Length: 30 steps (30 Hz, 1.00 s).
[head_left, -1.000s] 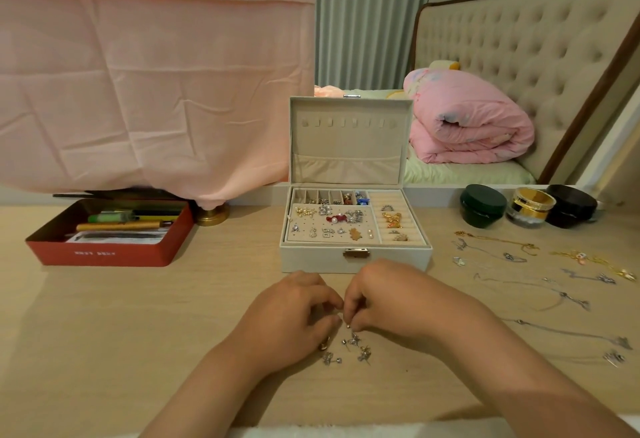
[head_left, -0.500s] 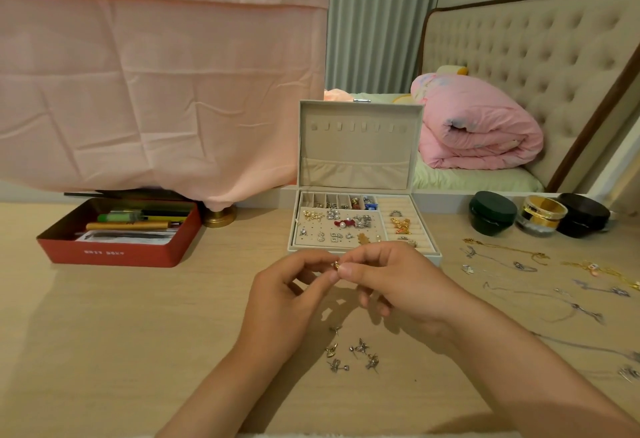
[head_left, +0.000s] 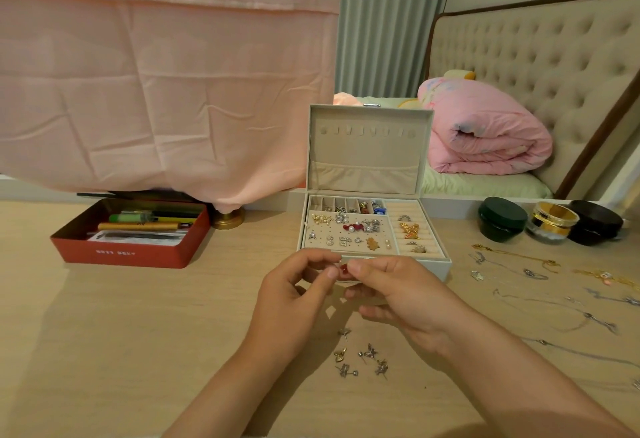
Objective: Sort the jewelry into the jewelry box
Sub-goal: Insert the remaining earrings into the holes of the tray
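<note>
Both hands have lifted off the pale wooden tabletop (head_left: pixel 138 333), where a second ago they were down among the loose pieces, and now hover just in front of the open cream fabric-lined jewelry box (head_left: pixel 367 157), whose lid stands upright and whose tray already carries many pairs. Left hand (head_left: pixel 291 295) and right hand (head_left: pixel 398 292) meet fingertip to fingertip, each pinching with thumb and forefinger while the other fingers curl loosely beneath. Well to the right lie thin gold and silver chain necklaces (head_left: pixel 519 264), unsorted. Below the hands, nearer the person, a little cluster of silver and gold stud earrings (head_left: pixel 363 354) waits on the wood. Between the two pinches sits a small red-stoned stud earring (head_left: pixel 343 269), just short of the box's front wall; whether its backing is on or off I cannot tell. The step in hand seems to be readying this earring for the perforated panel; the next move likely calls for carrying it forward over the front edge and seating its post in a free hole without disturbing its neighbours.
</note>
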{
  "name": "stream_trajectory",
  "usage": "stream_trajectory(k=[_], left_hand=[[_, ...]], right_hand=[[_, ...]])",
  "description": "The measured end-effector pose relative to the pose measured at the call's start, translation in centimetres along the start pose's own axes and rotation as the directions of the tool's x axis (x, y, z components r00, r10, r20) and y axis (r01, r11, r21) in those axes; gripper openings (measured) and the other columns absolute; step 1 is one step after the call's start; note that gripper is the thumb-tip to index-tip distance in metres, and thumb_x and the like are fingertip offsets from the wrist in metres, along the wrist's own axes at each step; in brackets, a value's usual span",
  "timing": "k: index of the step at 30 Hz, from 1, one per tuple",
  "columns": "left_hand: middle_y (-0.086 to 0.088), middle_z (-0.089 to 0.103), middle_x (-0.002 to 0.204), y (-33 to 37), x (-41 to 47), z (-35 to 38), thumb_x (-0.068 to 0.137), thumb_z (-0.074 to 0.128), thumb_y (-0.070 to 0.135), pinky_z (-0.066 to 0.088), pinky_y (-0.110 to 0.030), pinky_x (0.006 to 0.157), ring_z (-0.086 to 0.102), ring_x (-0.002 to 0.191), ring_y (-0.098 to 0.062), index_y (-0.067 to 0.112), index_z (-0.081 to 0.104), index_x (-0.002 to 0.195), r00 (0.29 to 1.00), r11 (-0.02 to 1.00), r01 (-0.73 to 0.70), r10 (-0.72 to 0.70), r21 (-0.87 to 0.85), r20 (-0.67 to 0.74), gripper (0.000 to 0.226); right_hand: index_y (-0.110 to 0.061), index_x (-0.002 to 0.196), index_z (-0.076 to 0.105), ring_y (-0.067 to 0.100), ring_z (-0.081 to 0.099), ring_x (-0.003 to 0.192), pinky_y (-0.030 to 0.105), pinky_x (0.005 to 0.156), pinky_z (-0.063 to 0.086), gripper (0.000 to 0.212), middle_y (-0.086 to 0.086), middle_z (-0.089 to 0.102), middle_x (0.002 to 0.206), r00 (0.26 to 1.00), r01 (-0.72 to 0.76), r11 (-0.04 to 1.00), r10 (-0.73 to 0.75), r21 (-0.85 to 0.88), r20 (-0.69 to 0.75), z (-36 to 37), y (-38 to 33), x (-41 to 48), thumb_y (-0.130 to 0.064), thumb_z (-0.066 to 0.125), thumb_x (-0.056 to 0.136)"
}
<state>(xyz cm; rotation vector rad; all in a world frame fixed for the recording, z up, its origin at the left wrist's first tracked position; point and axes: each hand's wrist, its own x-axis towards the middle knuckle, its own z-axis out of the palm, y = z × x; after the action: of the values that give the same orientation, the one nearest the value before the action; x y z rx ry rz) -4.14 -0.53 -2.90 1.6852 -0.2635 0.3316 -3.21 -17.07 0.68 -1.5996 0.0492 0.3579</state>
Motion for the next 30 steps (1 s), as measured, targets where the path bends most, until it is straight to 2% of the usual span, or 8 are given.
stream_trajectory(k=[6, 9, 13, 16, 19, 22, 25, 30], left_hand=[[0.008, 0.071, 0.079, 0.0, 0.2, -0.1, 0.088, 0.071, 0.011, 0.046, -0.019, 0.063, 0.062, 0.073, -0.010, 0.024, 0.075, 0.093, 0.999, 1.000, 0.005, -0.006, 0.011, 0.048, 0.014], [0.006, 0.066, 0.072, -0.2, 0.3, -0.2, 0.089, 0.070, 0.011, 0.045, -0.017, 0.066, 0.059, 0.071, -0.011, 0.023, 0.073, 0.087, 0.998, 0.999, 0.007, -0.009, 0.031, 0.055, 0.012], [0.002, 0.064, 0.070, -0.2, 0.3, -0.1, 0.091, 0.068, 0.011, 0.044, -0.017, 0.066, 0.059, 0.069, -0.011, 0.025, 0.071, 0.084, 0.997, 0.999, 0.013, -0.016, 0.042, 0.069, 0.016], [0.001, 0.064, 0.070, -0.1, 0.2, 0.2, 0.092, 0.067, 0.011, 0.042, -0.016, 0.060, 0.057, 0.065, -0.006, 0.021, 0.071, 0.084, 0.997, 0.999, 0.042, -0.044, 0.026, 0.063, 0.013], [0.005, 0.065, 0.070, 0.2, 0.2, 0.4, 0.091, 0.066, 0.010, 0.042, -0.014, 0.059, 0.057, 0.064, -0.002, 0.020, 0.072, 0.086, 0.997, 0.998, 0.051, -0.053, 0.031, 0.057, 0.012], [0.003, 0.066, 0.072, 0.3, 0.2, 0.6, 0.091, 0.067, 0.011, 0.046, -0.019, 0.061, 0.058, 0.066, -0.005, 0.021, 0.072, 0.085, 0.998, 0.999, 0.041, -0.042, 0.028, 0.050, 0.012], [0.009, 0.065, 0.071, 0.3, 0.5, 0.6, 0.090, 0.069, 0.014, 0.046, -0.019, 0.063, 0.058, 0.069, -0.004, 0.025, 0.072, 0.084, 0.999, 0.998, 0.022, -0.024, 0.053, 0.039, 0.013], [0.011, 0.068, 0.079, 0.2, 1.6, 0.7, 0.091, 0.069, 0.020, 0.046, -0.019, 0.063, 0.060, 0.075, -0.006, 0.030, 0.072, 0.087, 1.000, 0.992, -0.024, 0.023, 0.120, 0.016, 0.011]], right_hand=[[-0.024, 0.092, 0.080, 0.011, 0.063, 0.072, 0.030, 0.070, 0.050, 0.018, 0.000, 0.074, 0.077, 0.995, 0.068, 0.989, -0.076, -0.134, -0.058, 0.2, 0.4, 0.0, -0.035, 0.066, 0.096], [-0.033, 0.088, 0.077, 0.008, 0.062, 0.064, 0.033, 0.064, 0.053, 0.010, -0.007, 0.071, 0.071, 0.955, 0.189, 0.928, -0.249, -0.320, -0.160, 0.3, 0.6, 0.0, -0.040, 0.071, 0.091], [-0.041, 0.096, 0.076, -0.002, 0.063, 0.093, 0.035, 0.093, 0.051, 0.009, -0.026, 0.069, 0.093, 0.826, 0.389, 0.688, -0.555, -0.613, -0.099, 0.1, 0.4, -0.3, -0.038, 0.072, 0.088], [-0.043, 0.096, 0.077, -0.003, 0.056, 0.109, 0.040, 0.121, 0.015, 0.011, -0.032, 0.067, 0.096, 0.753, 0.444, 0.529, -0.657, -0.723, -0.018, 0.1, 0.1, -0.6, -0.044, 0.071, 0.087], [-0.045, 0.094, 0.078, -0.005, 0.054, 0.111, 0.037, 0.122, -0.001, 0.014, -0.035, 0.068, 0.096, 0.764, 0.422, 0.521, -0.645, -0.742, -0.020, -0.1, -0.2, -0.8, -0.051, 0.074, 0.082], [-0.047, 0.092, 0.078, -0.006, 0.058, 0.106, 0.035, 0.121, 0.012, 0.014, -0.034, 0.070, 0.092, 0.784, 0.409, 0.574, -0.618, -0.709, -0.048, -0.4, -0.5, -0.6, -0.049, 0.078, 0.078], [-0.043, 0.091, 0.080, -0.002, 0.067, 0.094, 0.029, 0.097, 0.051, 0.015, -0.026, 0.074, 0.087, 0.848, 0.392, 0.711, -0.525, -0.584, -0.070, -0.5, -1.2, -0.8, -0.037, 0.083, 0.077], [-0.034, 0.086, 0.082, -0.002, 0.070, 0.082, 0.022, 0.080, 0.055, 0.016, -0.020, 0.076, 0.081, 0.864, 0.388, 0.759, -0.497, -0.523, -0.081, -0.5, -2.1, 0.0, -0.019, 0.083, 0.080]])
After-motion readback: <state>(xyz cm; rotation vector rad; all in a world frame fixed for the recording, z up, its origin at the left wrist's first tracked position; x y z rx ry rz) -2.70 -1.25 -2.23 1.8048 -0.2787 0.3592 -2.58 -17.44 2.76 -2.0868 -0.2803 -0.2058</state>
